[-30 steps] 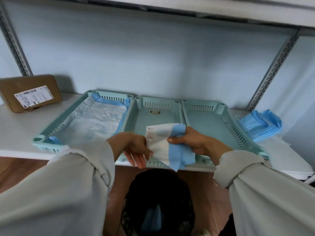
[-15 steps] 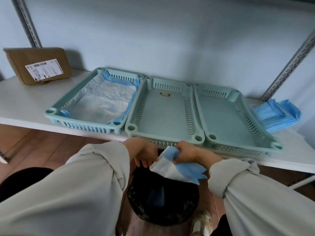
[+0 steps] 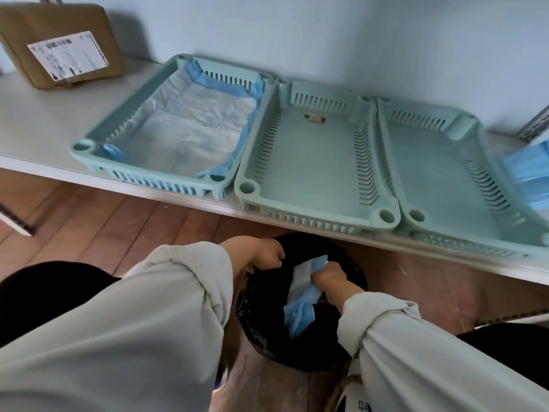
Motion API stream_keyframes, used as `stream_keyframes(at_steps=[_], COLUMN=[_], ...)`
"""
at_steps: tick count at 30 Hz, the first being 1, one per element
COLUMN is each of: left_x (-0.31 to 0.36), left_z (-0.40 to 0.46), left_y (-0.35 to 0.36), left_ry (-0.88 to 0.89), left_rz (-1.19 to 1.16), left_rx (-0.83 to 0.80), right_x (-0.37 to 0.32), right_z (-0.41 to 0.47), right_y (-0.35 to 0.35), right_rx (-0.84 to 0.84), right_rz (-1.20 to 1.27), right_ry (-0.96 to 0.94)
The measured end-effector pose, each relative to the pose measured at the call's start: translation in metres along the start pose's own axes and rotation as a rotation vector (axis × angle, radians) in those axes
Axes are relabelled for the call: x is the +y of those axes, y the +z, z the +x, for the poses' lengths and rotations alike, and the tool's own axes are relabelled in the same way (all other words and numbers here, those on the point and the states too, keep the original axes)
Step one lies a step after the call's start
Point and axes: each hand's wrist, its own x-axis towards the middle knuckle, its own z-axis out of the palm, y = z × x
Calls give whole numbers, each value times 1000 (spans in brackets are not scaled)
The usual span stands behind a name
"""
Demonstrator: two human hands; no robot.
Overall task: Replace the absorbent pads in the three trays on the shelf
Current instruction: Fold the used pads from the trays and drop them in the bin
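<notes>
Three pale green trays stand side by side on the white shelf [image 3: 38,138]. The left tray [image 3: 118,135] holds a white pad with blue edges [image 3: 190,129]. The middle tray [image 3: 312,162] and the right tray [image 3: 451,173] hold no pad. Below the shelf, my right hand [image 3: 331,276] grips a crumpled white and blue used pad [image 3: 303,288] down inside the black bin [image 3: 261,331]. My left hand [image 3: 264,254] has its fingers curled over the bin's rim at its upper left.
A brown cardboard parcel [image 3: 62,43] with a white label leans on the wall at the shelf's left end. A stack of folded blue pads [image 3: 528,171] lies right of the trays. A metal upright [image 3: 537,123] stands behind them. Reddish floor tiles [image 3: 104,227] lie below.
Both hands carried the crumpled pad down from in front of the middle tray into the black bin. My left hand let go of the pad and took the bin's rim.
</notes>
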Motion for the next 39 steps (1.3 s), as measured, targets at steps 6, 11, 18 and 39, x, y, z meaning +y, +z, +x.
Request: stream_keyframes(at_steps=[6, 11, 18, 39], left_x=[-12, -11, 3, -3], left_z=[12, 13, -3, -93], left_y=[5, -1, -15, -153], left_ry=[-10, -11, 30, 92], left_rz=[-69, -55, 48, -76], left_rx=[-58, -49, -10, 721], right_x=[0, -4, -40, -174], right_z=[16, 10, -27, -111], right_y=[12, -2, -34, -112], right_rx=[-142, -152, -288, -63], right_rz=[197, -139, -223, -408], right_ry=[142, -57, -157, -701])
